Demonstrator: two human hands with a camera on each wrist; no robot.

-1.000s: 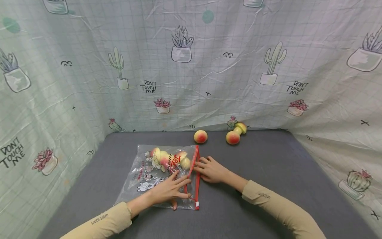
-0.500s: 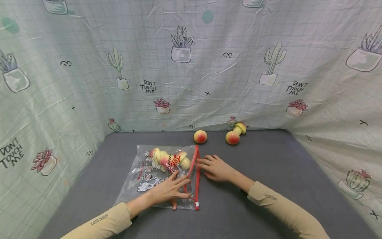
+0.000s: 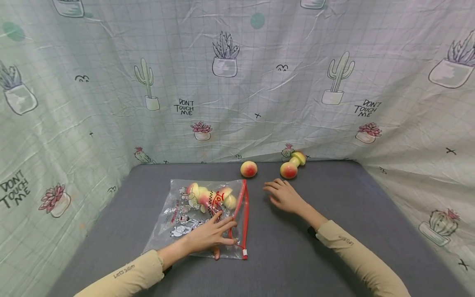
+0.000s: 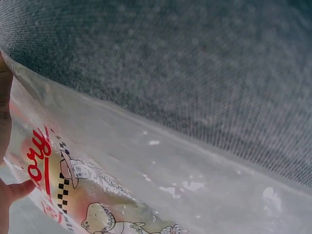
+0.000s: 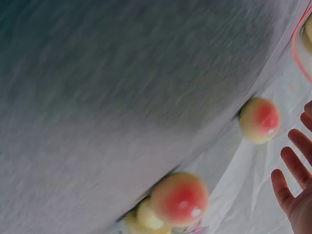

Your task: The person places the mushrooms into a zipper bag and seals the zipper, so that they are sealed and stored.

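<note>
Left hand presses flat, fingers spread, on the plastic bag. Right hand, fingers relaxed and empty, has left the bag's edge, now near the peach.

A clear plastic zip bag at lower centre of the head view carries a red zipper strip down its right edge, black-and-white cartoon figures, a black checker band and red lettering — the same print shows at lower left of the left wrist view. Inside it lie yellow toy fruits blushed pink-red. Above it, a round yellow-and-red toy peach and a dumbbell-shaped yellow toy with red-blushed ends sit on the dark grey fabric tabletop. Both sleeves are beige with small dark lettering. The pale mint grid-checked cloth backdrop bears green cacti in white pots, pink succulents, teal dots and black "DON'T TOUCH ME" script.
</note>
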